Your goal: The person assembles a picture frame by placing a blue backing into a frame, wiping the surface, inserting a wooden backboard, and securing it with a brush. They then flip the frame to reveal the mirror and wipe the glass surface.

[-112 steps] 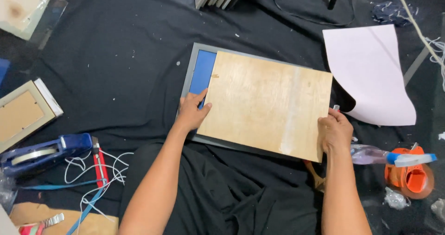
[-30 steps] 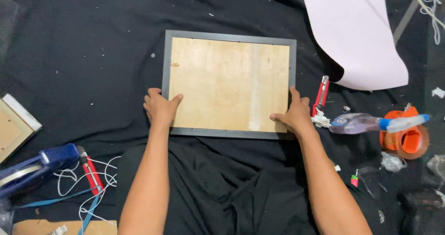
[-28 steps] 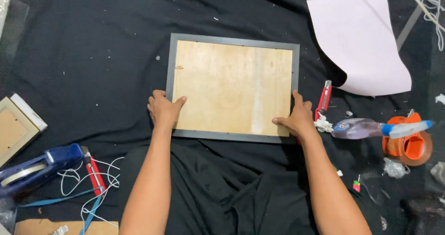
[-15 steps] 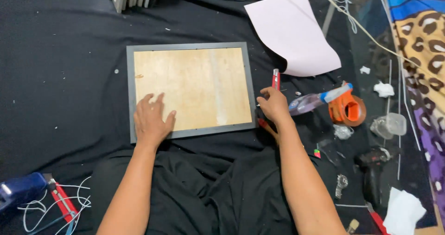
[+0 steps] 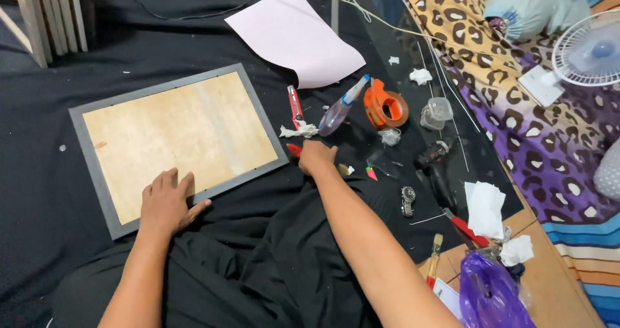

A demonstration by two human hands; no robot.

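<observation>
A grey picture frame (image 5: 177,144) with a plywood backing lies flat on black cloth (image 5: 271,250), left of centre. It looks stiff and light; grip it by the rim. Your left hand (image 5: 166,204) rests spread on its near edge. Your right hand (image 5: 315,158), loosely curled, touches a red tool (image 5: 294,149) beside a red utility knife (image 5: 295,106).

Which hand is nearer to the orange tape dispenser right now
Right. The right hand lies just below-left of the orange tape dispenser; the left hand rests far off on the grey frame's plywood backing.
</observation>
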